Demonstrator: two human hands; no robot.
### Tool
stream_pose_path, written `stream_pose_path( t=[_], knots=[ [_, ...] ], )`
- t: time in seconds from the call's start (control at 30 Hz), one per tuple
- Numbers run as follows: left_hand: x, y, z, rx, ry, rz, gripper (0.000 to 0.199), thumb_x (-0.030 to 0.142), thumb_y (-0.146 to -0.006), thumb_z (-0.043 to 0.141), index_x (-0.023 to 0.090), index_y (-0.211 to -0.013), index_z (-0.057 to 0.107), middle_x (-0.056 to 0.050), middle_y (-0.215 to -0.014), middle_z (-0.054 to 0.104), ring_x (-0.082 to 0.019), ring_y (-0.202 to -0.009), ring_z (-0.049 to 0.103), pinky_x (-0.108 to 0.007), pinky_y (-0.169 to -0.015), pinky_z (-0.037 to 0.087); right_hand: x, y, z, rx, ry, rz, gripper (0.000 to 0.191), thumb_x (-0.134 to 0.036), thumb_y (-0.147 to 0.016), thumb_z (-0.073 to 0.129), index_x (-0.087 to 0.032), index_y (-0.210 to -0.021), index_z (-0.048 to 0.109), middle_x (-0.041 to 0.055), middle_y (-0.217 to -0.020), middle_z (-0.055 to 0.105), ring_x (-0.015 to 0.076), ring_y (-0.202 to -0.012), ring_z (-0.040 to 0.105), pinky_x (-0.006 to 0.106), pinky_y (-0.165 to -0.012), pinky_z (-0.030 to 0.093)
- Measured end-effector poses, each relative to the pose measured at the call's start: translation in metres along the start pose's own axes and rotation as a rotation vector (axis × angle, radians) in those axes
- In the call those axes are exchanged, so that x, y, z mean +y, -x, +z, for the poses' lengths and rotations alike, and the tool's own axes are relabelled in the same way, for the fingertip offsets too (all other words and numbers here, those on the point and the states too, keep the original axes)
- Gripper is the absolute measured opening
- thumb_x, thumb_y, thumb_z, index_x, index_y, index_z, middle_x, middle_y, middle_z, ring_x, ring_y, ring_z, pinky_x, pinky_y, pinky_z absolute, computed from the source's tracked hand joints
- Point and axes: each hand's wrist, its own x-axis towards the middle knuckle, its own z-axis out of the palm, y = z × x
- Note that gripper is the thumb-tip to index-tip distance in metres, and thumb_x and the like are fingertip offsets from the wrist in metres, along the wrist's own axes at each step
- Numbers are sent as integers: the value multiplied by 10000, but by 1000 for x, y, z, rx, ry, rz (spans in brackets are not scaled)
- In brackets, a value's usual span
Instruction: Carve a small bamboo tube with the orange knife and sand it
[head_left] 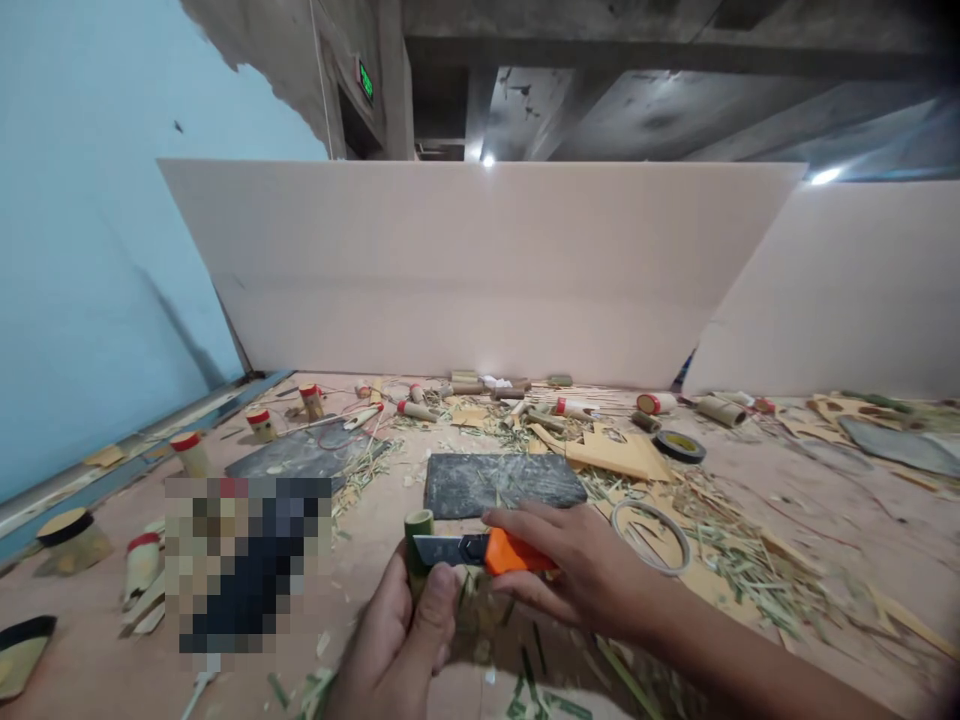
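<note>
A short green bamboo tube (420,523) is held nearly upright above the near middle of the surface (360,590), its open end turned up. It is wrapped low down by the left hand (403,640), whose grip is closed around the wall. By the right hand (581,560) the orange handle of a knife (517,554) is grasped, with the blade (439,550) laid across the tube just under its rim. The left thumb is seen just below the blade (whether the two touch cannot be told).

The tube should be found light and stiff, hardly giving under a squeeze, though its wall may split along the grain if forced. Its green skin is likely smooth, so a slip or a roll should be guarded against. It is best taken by the lower wall, well below the blade, with the rim left free. The knife is best kept by its handle. Farther off, a dark slab (502,484) is seen lying flat.
</note>
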Motion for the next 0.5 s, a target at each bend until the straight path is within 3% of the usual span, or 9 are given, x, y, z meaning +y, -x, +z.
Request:
stream_pose_path(
  t=[0.13,0.33,0.5],
  knots=[
    [2,0,0,58,-106,44,707,726,-743,756,202,-1186,586,-44,-902,660,-221,-831,602,-295,-753,475,-3,0,4,7,-19,-81,523,-581,-1048,468,-195,-1385,575,74,-952,738,180,-741,675,273,-596,425],
    [15,3,-1,-32,-228,93,499,636,-863,683,189,-1075,620,-80,-1010,732,-255,-906,668,-329,-807,506,-11,-1,10,-23,2,-167,549,-568,-1060,446,-165,-1423,536,46,-879,714,165,-661,636,281,-538,379],
    [23,4,1,14,-278,98,499,604,-855,710,190,-1130,662,-76,-1026,757,-271,-961,677,-327,-827,506,-12,-1,9,23,114,-178,582,-583,-1085,339,-142,-1406,542,39,-842,696,159,-634,625,294,-513,342]
  ],
)
